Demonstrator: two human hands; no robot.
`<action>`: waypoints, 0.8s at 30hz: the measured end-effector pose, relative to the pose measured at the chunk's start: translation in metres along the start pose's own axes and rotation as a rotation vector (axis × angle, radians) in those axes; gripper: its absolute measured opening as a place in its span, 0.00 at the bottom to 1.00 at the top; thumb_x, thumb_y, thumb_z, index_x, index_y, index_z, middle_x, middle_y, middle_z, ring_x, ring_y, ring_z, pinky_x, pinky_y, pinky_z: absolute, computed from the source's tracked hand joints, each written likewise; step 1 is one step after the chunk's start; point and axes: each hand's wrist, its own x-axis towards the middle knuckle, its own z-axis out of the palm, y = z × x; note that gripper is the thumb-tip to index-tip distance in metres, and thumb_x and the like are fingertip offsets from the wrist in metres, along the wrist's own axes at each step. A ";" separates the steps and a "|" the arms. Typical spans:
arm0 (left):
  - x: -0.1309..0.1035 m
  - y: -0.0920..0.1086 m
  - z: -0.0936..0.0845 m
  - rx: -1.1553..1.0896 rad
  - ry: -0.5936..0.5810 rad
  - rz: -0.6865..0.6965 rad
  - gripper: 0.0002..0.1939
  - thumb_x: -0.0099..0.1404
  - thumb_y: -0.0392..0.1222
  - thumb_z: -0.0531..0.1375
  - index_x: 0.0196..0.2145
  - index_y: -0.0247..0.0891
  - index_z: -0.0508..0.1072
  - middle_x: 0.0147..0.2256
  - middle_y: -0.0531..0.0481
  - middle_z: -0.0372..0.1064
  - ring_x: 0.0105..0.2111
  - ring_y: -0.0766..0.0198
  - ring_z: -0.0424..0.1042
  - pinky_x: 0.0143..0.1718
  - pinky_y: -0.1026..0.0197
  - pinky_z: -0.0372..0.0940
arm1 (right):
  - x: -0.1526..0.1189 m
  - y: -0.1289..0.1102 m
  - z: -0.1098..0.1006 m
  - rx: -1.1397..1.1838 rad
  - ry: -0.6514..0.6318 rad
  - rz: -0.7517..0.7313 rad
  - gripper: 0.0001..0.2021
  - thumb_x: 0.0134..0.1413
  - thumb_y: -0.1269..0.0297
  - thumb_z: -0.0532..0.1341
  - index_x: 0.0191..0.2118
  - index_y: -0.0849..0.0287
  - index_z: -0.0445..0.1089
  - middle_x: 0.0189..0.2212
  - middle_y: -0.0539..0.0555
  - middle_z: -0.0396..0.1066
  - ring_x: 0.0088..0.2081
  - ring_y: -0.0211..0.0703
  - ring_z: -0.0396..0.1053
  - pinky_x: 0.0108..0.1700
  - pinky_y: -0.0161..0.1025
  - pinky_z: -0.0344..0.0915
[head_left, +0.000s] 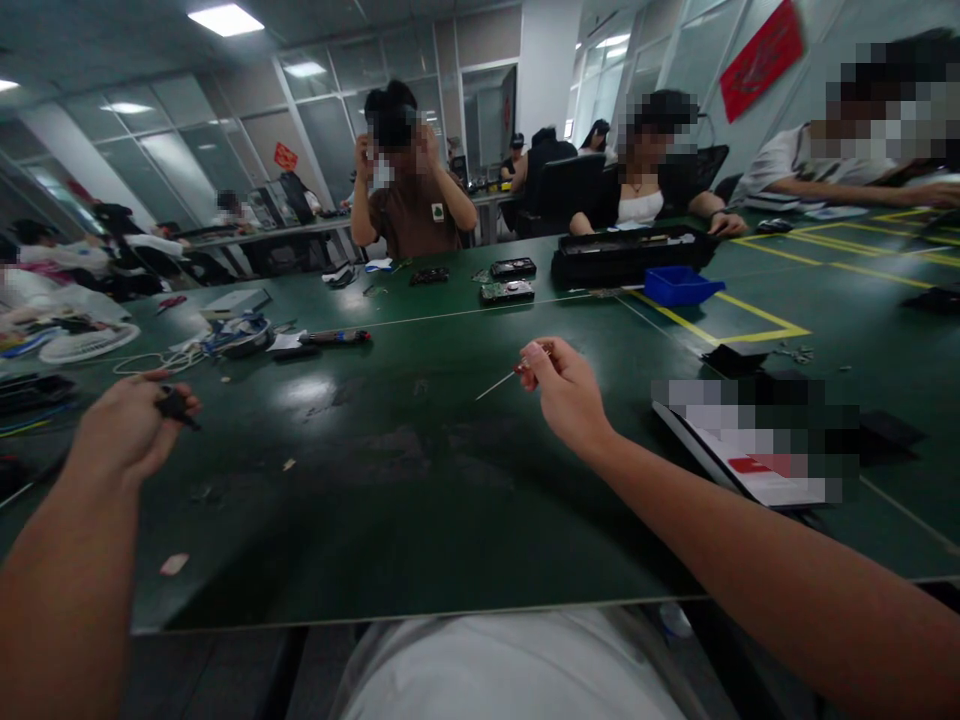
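My right hand (pixel 559 390) is closed around the handle of a thin screwdriver (pixel 495 386) above the middle of the green table (pixel 390 540). Its slim metal shaft points left and slightly down. Over at the left, my left hand (pixel 124 425) is closed on a small black part (pixel 177 405), whose exact kind I cannot make out. A pen-like tool (pixel 334 338) with a dark grip and red end lies between the hands, farther back. Small scraps, one a pale piece (pixel 174 565), lie on the tabletop near the front edge.
Hard drives (pixel 508 290) lie toward the far side. A long black housing (pixel 634 255) and a blue bin (pixel 681 286) stand at the back right. A booklet (pixel 750 450) lies by my right forearm. Cables (pixel 176 355) clutter the left. Across the table sits a person (pixel 416 205).
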 end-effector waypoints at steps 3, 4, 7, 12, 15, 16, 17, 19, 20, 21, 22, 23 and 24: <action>-0.022 0.010 0.050 -0.093 -0.172 -0.013 0.15 0.57 0.21 0.48 0.38 0.36 0.62 0.28 0.56 0.63 0.29 0.70 0.65 0.37 0.65 0.63 | 0.000 -0.001 -0.001 0.000 -0.001 -0.002 0.11 0.66 0.56 0.56 0.35 0.56 0.68 0.25 0.48 0.69 0.27 0.37 0.66 0.31 0.38 0.63; -0.033 0.014 0.068 -0.126 -0.227 0.002 0.16 0.56 0.22 0.49 0.40 0.35 0.62 0.28 0.55 0.63 0.29 0.70 0.65 0.37 0.65 0.63 | 0.000 -0.002 -0.001 0.000 -0.001 0.000 0.12 0.66 0.56 0.55 0.35 0.56 0.68 0.25 0.48 0.68 0.26 0.37 0.66 0.30 0.38 0.63; -0.072 0.023 0.117 -0.187 -0.462 -0.001 0.19 0.55 0.25 0.50 0.44 0.34 0.62 0.28 0.53 0.64 0.28 0.67 0.65 0.34 0.64 0.60 | -0.002 -0.005 -0.002 -0.026 -0.001 0.015 0.13 0.66 0.54 0.56 0.35 0.57 0.69 0.23 0.47 0.68 0.24 0.37 0.65 0.29 0.38 0.62; -0.133 0.022 0.177 0.031 -0.770 0.209 0.19 0.58 0.32 0.52 0.49 0.35 0.60 0.31 0.51 0.67 0.32 0.62 0.67 0.36 0.59 0.59 | -0.004 -0.008 -0.004 -0.127 0.001 -0.003 0.17 0.64 0.51 0.58 0.29 0.57 0.69 0.21 0.47 0.67 0.24 0.37 0.64 0.29 0.38 0.60; -0.152 0.005 0.199 0.154 -0.857 0.348 0.18 0.60 0.33 0.50 0.49 0.37 0.60 0.34 0.50 0.68 0.33 0.62 0.67 0.39 0.58 0.60 | -0.004 -0.007 -0.003 -0.124 0.027 -0.009 0.16 0.63 0.51 0.59 0.29 0.57 0.68 0.20 0.47 0.66 0.23 0.36 0.64 0.29 0.38 0.59; -0.155 -0.003 0.203 0.165 -0.871 0.389 0.17 0.62 0.34 0.49 0.49 0.38 0.60 0.35 0.50 0.68 0.34 0.62 0.67 0.40 0.57 0.60 | -0.003 -0.007 -0.003 -0.109 0.037 -0.018 0.15 0.63 0.52 0.58 0.30 0.57 0.69 0.21 0.47 0.67 0.23 0.36 0.64 0.29 0.38 0.60; -0.157 -0.010 0.206 0.169 -0.885 0.425 0.17 0.63 0.35 0.49 0.50 0.38 0.60 0.37 0.49 0.68 0.35 0.62 0.67 0.41 0.57 0.60 | -0.003 -0.006 -0.002 -0.088 0.045 -0.026 0.15 0.64 0.53 0.58 0.31 0.57 0.69 0.21 0.47 0.67 0.24 0.37 0.64 0.29 0.38 0.60; -0.156 -0.023 0.209 0.195 -0.922 0.476 0.19 0.64 0.36 0.50 0.53 0.39 0.59 0.41 0.47 0.67 0.39 0.61 0.67 0.44 0.56 0.61 | -0.003 -0.005 -0.001 -0.044 0.045 -0.033 0.13 0.64 0.54 0.58 0.33 0.57 0.70 0.23 0.48 0.69 0.25 0.37 0.66 0.30 0.38 0.63; -0.155 -0.028 0.209 0.225 -0.933 0.491 0.22 0.63 0.36 0.52 0.55 0.39 0.58 0.44 0.46 0.67 0.42 0.60 0.67 0.46 0.55 0.61 | -0.002 -0.004 -0.001 -0.023 0.034 -0.031 0.12 0.64 0.55 0.58 0.34 0.57 0.70 0.24 0.49 0.70 0.26 0.37 0.67 0.31 0.38 0.64; -0.154 -0.032 0.208 0.260 -0.934 0.502 0.26 0.61 0.34 0.55 0.57 0.38 0.57 0.47 0.44 0.66 0.44 0.59 0.67 0.48 0.54 0.61 | -0.002 -0.003 0.000 -0.005 0.017 -0.025 0.12 0.63 0.55 0.58 0.34 0.57 0.70 0.25 0.49 0.72 0.26 0.38 0.69 0.31 0.39 0.65; -0.152 -0.034 0.207 0.290 -0.921 0.510 0.29 0.59 0.32 0.56 0.58 0.37 0.56 0.49 0.42 0.65 0.46 0.58 0.66 0.50 0.54 0.61 | -0.003 -0.001 0.001 0.008 0.000 -0.020 0.11 0.63 0.55 0.58 0.35 0.57 0.70 0.26 0.50 0.73 0.27 0.38 0.70 0.32 0.39 0.66; -0.150 -0.036 0.206 0.310 -0.902 0.515 0.30 0.57 0.30 0.57 0.58 0.36 0.56 0.50 0.41 0.64 0.48 0.58 0.66 0.52 0.54 0.60 | -0.003 0.000 0.002 0.016 -0.015 -0.017 0.11 0.63 0.55 0.59 0.36 0.57 0.71 0.26 0.51 0.73 0.28 0.39 0.71 0.33 0.39 0.67; -0.149 -0.037 0.205 0.321 -0.884 0.519 0.29 0.58 0.29 0.57 0.57 0.36 0.57 0.51 0.40 0.64 0.49 0.57 0.67 0.53 0.53 0.60 | -0.003 0.001 0.002 0.019 -0.028 -0.014 0.11 0.63 0.55 0.59 0.36 0.57 0.71 0.27 0.51 0.74 0.29 0.39 0.71 0.33 0.40 0.68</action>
